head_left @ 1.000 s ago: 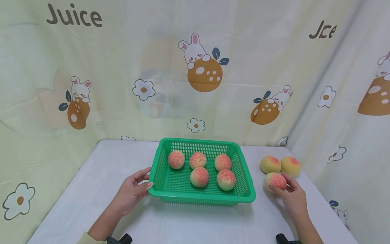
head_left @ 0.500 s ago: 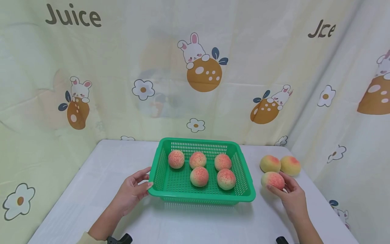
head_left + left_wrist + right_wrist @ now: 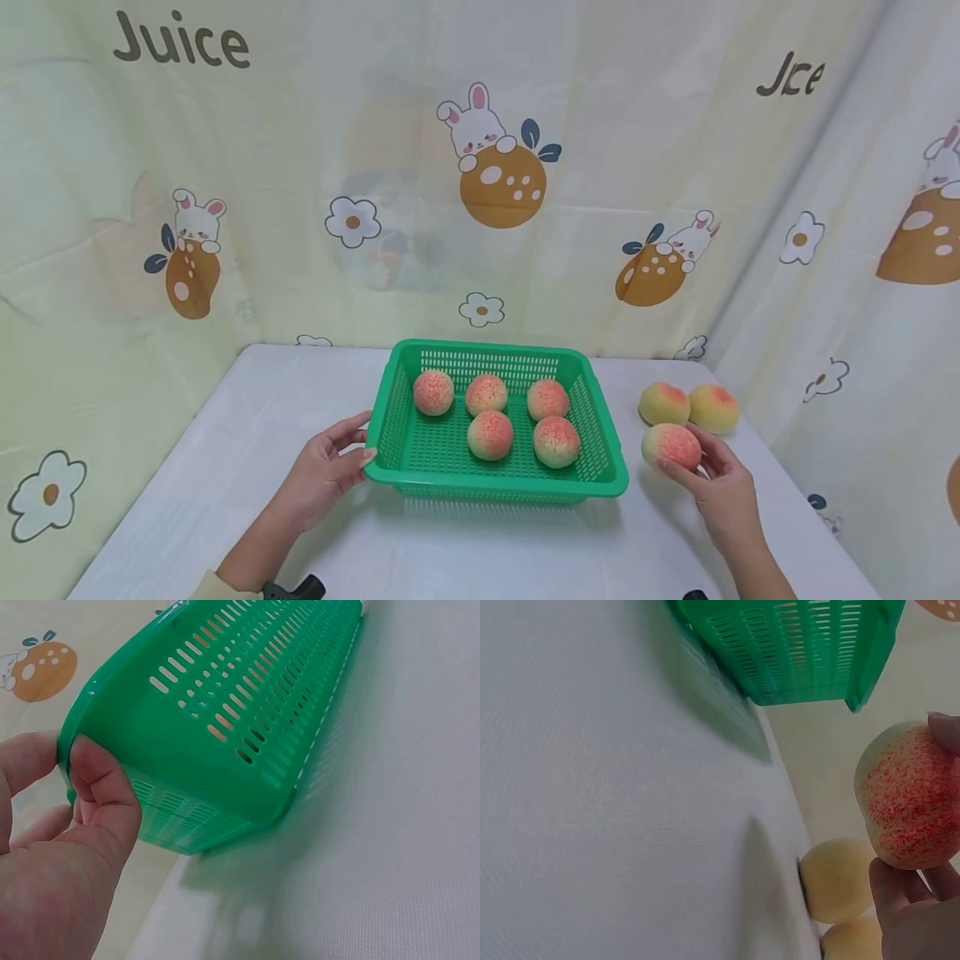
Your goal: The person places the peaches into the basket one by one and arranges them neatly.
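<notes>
A green slotted plastic basket (image 3: 495, 488) stands mid-table with several red-speckled peaches (image 3: 491, 435) inside. My left hand (image 3: 324, 473) pinches its rim at the left front corner. The left wrist view shows the thumb (image 3: 105, 784) against the outer wall and the fingers over the rim. To the right of the basket, my right hand (image 3: 726, 492) holds another red-speckled peach (image 3: 672, 447) between thumb and fingers. In the right wrist view this held peach (image 3: 911, 796) is raised off the table, with its pale green end toward the basket.
Two yellow peaches (image 3: 664, 404) with a red blush sit side by side near the table's right edge, just behind the held peach. A printed curtain (image 3: 405, 167) hangs behind the white table (image 3: 285, 383) and along both sides.
The peach in my right hand has moved slightly left, toward the basket, and hardly at all in the last half second. My left hand and the basket stay put.
</notes>
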Available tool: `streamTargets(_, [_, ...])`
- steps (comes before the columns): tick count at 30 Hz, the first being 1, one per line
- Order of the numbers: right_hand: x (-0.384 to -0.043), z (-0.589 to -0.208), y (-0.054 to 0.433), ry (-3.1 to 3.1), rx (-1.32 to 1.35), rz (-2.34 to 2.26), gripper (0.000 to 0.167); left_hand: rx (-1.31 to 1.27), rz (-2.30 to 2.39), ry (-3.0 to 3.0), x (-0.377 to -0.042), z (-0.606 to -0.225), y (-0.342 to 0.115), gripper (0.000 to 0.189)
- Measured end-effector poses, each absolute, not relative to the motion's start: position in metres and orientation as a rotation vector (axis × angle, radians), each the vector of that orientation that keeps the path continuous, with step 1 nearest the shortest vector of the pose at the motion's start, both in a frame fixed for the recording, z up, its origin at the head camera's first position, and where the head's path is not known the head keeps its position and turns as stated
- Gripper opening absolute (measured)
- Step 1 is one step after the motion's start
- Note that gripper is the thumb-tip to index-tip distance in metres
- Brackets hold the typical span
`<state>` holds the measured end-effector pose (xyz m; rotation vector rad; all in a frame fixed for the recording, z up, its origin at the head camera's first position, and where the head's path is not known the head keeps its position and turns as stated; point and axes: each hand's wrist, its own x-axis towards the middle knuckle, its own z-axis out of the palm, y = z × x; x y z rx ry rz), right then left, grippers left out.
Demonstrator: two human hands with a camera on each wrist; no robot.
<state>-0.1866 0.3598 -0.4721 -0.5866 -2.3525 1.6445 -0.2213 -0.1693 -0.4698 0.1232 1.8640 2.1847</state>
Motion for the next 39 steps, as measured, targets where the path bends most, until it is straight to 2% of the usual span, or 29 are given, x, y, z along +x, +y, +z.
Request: streamTargets(39, [-0.174, -0.44, 0.339, -2.341, -0.425, 1.668, 0.087, 0.119, 2.182, 1.865, -0.22, -0.469, -0.169, 0.067])
